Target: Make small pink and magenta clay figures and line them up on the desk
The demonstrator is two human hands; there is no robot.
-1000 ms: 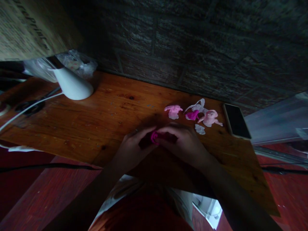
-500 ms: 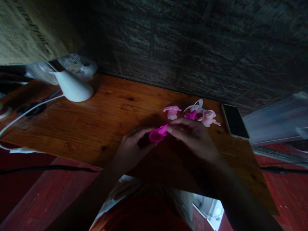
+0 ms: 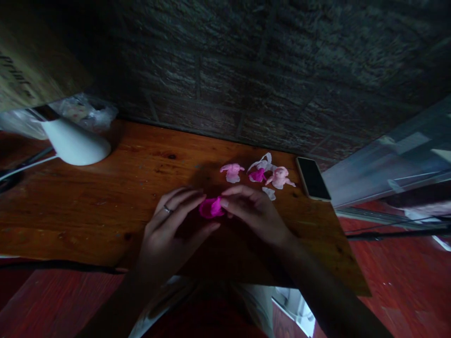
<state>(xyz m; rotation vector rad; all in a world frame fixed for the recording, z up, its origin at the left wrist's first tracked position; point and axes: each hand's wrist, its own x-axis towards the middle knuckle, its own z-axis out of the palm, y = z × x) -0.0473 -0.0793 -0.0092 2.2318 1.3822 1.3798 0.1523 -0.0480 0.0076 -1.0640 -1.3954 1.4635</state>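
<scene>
A small bright magenta piece [image 3: 210, 208], with a rounded, cup-like part on its left and a raised bit on its right, is pinched between the thumb and fingers of my right hand [image 3: 256, 213]. Its exact kind I cannot make out. My left hand [image 3: 169, 227], with a ring on one finger, is spread around the left side of it. The index fingertip is at the piece's upper left edge; whether they touch is unclear. The left thumb is apart from it, below. Beyond my right hand lie a pink figure-like piece [image 3: 232, 172], a second magenta piece [image 3: 257, 175] and a pale pink figure [image 3: 280, 177].
White translucent scraps [image 3: 269, 193] lie beside the pink pieces on the wooden table [image 3: 148, 173]. A phone [image 3: 313, 178] rests near the right edge. At left stand a white lamp base [image 3: 77, 143] with a cord and a crumpled plastic bag [image 3: 88, 112]. A brick-patterned wall [image 3: 225, 103] rises behind.
My fingers were closed together around the magenta piece, then it showed stretched between both hands. Now my left fingers have opened away while my right hand keeps hold. The view has swung right.
</scene>
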